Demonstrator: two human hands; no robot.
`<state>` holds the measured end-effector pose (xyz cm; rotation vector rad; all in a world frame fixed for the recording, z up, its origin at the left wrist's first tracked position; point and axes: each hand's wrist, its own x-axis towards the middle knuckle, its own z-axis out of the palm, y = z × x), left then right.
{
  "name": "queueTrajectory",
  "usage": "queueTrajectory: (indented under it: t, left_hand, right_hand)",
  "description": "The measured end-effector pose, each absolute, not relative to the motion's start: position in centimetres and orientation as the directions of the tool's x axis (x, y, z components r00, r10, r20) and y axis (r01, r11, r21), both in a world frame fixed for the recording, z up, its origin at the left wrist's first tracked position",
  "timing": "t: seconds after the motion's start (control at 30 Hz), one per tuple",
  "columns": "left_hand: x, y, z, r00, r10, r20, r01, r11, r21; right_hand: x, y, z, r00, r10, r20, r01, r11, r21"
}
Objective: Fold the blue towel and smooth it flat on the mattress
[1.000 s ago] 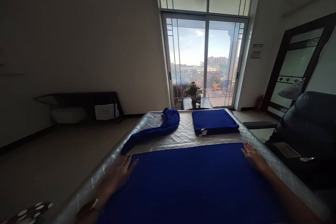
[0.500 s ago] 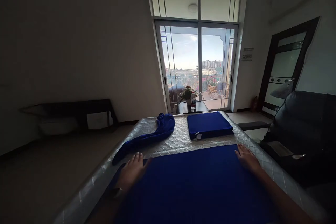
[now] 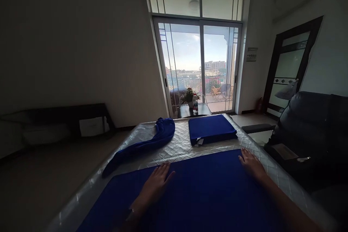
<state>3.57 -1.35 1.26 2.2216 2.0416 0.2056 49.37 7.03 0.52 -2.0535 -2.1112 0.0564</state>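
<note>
A large dark blue cloth (image 3: 206,192) lies spread flat in front of me, running out of view at the bottom. On its far edge, left of the middle, my left hand (image 3: 157,179) rests flat, fingers stretched forward and thumb apart. At the far right corner of the cloth lies my right hand (image 3: 251,163), open and palm down. Beyond the cloth are a neatly folded blue cloth (image 3: 212,127) with white tags at its near corner, and a loose, bunched blue cloth strip (image 3: 146,143) to the left.
All of this lies on a mattress (image 3: 181,141) with a shiny quilted cover. Behind it stands a small dark table (image 3: 202,110) with a potted plant (image 3: 189,96) and a bottle (image 3: 195,105), before a glass sliding door. A black armchair (image 3: 312,130) is at the right.
My left hand has slid right along the cloth's far edge, away from its left corner, which now shows. My right hand stays at its corner. The view has turned slightly right.
</note>
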Motion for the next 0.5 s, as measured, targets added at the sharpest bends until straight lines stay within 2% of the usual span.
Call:
queueTrajectory:
  t: [0.17, 0.3, 0.4, 0.5]
  left_hand:
    - [-7.1, -2.6, -0.4, -0.085, 0.996, 0.039, 0.994, 0.082, 0.074]
    - [-10.8, -3.7, -0.8, -0.128, 0.991, 0.044, 0.991, 0.129, -0.025]
    - [-10.0, -4.2, 0.1, -0.153, 0.987, 0.049, 0.988, 0.154, -0.006]
    - [-9.8, -4.5, 1.1, -0.188, 0.981, 0.040, 0.978, 0.183, 0.096]
  right_hand:
    - [49.3, 7.0, 0.6, -0.002, 0.996, 0.093, 0.981, 0.020, -0.193]
    - [49.4, 7.2, 0.3, 0.008, 0.997, 0.082, 0.984, 0.006, -0.177]
    - [49.5, 7.4, 0.0, -0.002, 0.996, 0.088, 0.988, 0.016, -0.153]
    - [49.7, 7.7, -0.2, 0.006, 0.996, 0.092, 0.990, 0.007, -0.142]
